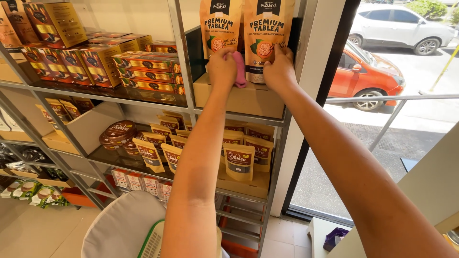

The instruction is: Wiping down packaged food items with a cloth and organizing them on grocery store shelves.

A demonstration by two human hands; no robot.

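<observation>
Two tall orange stand-up pouches stand in a brown cardboard tray (pixel 239 100) on an upper shelf. My right hand (pixel 278 70) grips the lower edge of the right pouch (pixel 267 28). My left hand (pixel 222 67) is closed around a pink cloth (pixel 239 69) and rests against the foot of the left pouch (pixel 221 26). Both arms reach up from below.
Stacked gold and brown boxes (pixel 95 62) fill the shelf to the left. Smaller brown pouches (pixel 239 160) and round tins (pixel 119 130) sit one shelf down. A grey metal upright (pixel 181 52) divides the bays. A window on the right shows parked cars (pixel 368 76). A green basket (pixel 153 241) is below.
</observation>
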